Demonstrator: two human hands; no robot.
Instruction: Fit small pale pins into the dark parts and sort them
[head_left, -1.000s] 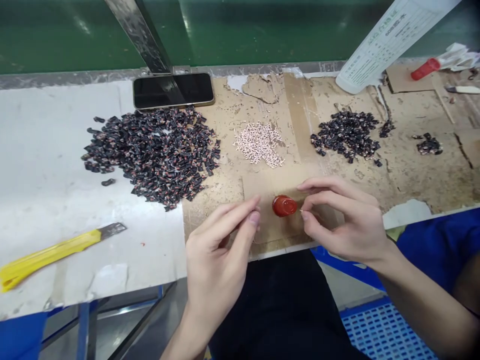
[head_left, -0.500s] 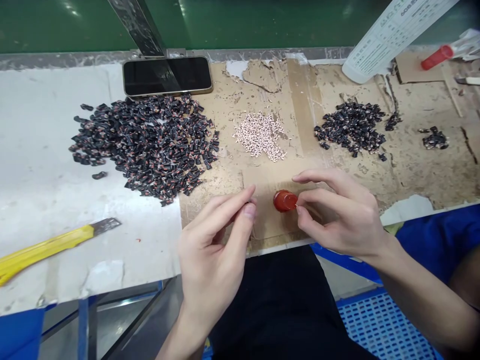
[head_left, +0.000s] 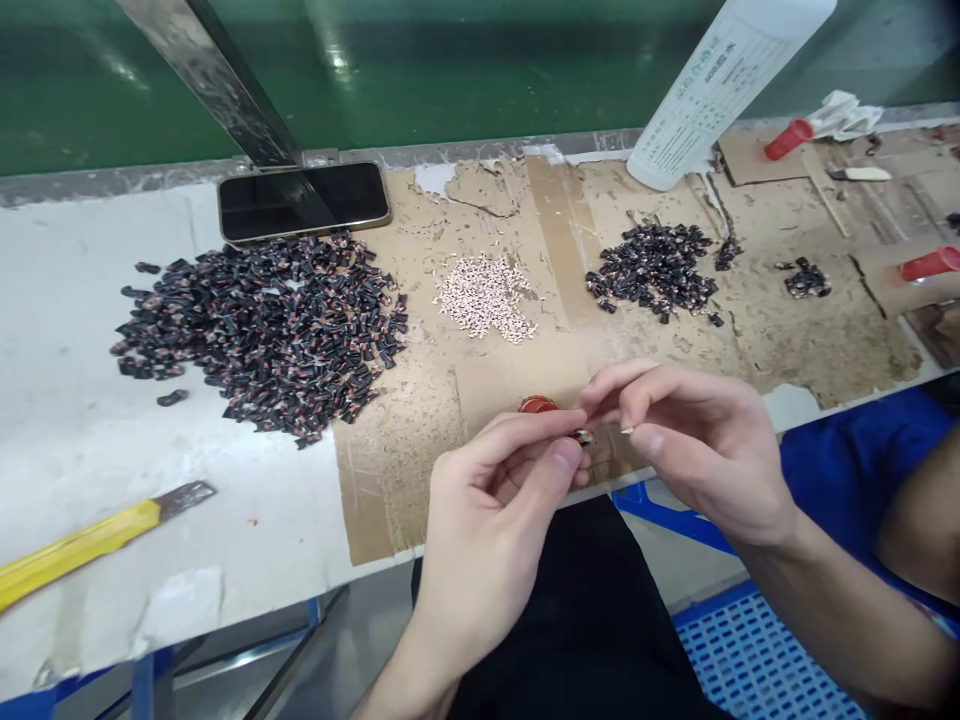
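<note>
My left hand (head_left: 495, 500) pinches a tiny dark part (head_left: 582, 436) between thumb and forefinger, just above the table's front edge. My right hand (head_left: 690, 440) meets it fingertip to fingertip, its thumb and forefinger pinched on a thin pale pin I can barely make out. A small red cap (head_left: 537, 405) stands on the cardboard mat (head_left: 420, 440) right behind my fingers. A heap of pale small pins (head_left: 484, 297) lies beyond it.
A large pile of small black parts (head_left: 262, 320) lies left, a smaller black pile (head_left: 652, 270) right. A phone (head_left: 304, 200) lies at the back, a yellow utility knife (head_left: 90, 540) front left, a white bottle (head_left: 712, 90) and red caps (head_left: 930, 263) at the right.
Both hands have drawn together in front of the red cap; their fingertips now touch around the tiny part. The view has shifted right and down.
</note>
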